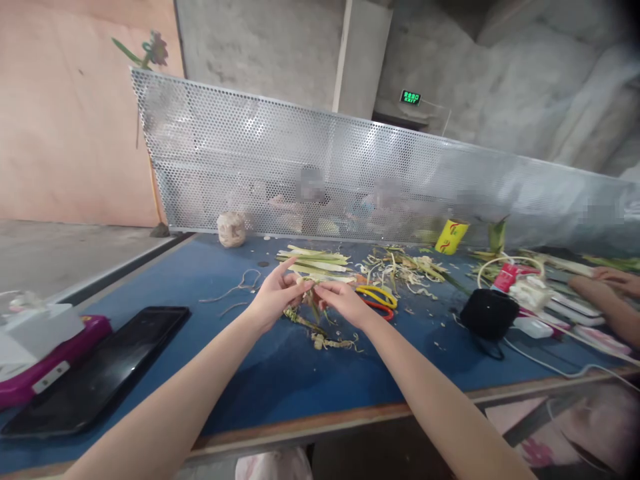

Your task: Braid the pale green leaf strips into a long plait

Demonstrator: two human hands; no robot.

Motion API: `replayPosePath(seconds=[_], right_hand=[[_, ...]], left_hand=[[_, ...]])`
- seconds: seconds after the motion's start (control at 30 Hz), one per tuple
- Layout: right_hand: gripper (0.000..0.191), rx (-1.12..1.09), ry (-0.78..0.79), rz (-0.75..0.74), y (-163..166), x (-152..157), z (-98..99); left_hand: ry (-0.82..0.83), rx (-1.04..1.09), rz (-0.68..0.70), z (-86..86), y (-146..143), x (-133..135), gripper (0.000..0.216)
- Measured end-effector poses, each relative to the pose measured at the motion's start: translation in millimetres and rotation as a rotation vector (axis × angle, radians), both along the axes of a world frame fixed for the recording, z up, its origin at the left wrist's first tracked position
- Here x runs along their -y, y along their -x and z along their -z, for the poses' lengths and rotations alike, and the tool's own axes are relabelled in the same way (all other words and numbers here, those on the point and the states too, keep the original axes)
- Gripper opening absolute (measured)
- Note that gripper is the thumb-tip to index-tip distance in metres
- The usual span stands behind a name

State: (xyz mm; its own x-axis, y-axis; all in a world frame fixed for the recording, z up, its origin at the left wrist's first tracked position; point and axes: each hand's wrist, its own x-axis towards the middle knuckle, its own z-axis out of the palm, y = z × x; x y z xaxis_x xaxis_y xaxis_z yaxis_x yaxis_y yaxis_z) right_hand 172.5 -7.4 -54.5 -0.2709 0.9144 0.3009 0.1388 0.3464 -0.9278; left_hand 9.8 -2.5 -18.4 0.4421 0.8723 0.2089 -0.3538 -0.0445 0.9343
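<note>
My left hand [277,295] and my right hand [344,303] meet over the middle of the blue table, fingertips pinched close together. Between them both grip a thin green plant strip [313,308] that hangs down from the fingers. Just below lies a knotted or braided length of the same fibre [327,342], with frayed ends; whether it joins the held strip I cannot tell. Flat pale-green leaf strips [320,261] are laid out beyond my hands. Scissors with yellow and red handles [379,297] rest beside my right hand, their blades hidden.
A heap of shredded fibre [400,267] lies behind the scissors. At left are a black phone [105,367], a purple power strip [97,327] and loose string [235,288]. A yellow roll [451,237], black pouch [489,313] and cables are right. Another person's hands [603,290] work at far right.
</note>
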Motion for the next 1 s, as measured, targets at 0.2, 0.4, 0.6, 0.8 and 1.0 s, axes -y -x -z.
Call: replayPosePath(seconds=[0.2, 0.4, 0.6, 0.8, 1.0], right_hand=[[0.03, -0.03, -0.024, -0.003, 1, 0, -1.0], [0.036, -0.051, -0.124, -0.022, 5, 5, -8.0], [0.033, -0.054, -0.103, 0.067, 2, 0, -3.1], [0.033, 0.067, -0.159, 0.153, 5, 4, -4.0], [0.026, 0.113, -0.216, 0.266, 8, 8, -10.4]], left_hand=[[-0.059, -0.096, -0.041, 1.7, -1, 2, 0.091], [-0.139, -0.192, -0.082, 5.1, -5, 1, 0.092], [-0.234, -0.274, -0.16, 6.6, -6, -2, 0.083], [-0.3, -0.351, -0.252, 8.5, -2, -5, 0.074], [-0.367, -0.408, -0.2, 9.3, -4, -4, 0.068]])
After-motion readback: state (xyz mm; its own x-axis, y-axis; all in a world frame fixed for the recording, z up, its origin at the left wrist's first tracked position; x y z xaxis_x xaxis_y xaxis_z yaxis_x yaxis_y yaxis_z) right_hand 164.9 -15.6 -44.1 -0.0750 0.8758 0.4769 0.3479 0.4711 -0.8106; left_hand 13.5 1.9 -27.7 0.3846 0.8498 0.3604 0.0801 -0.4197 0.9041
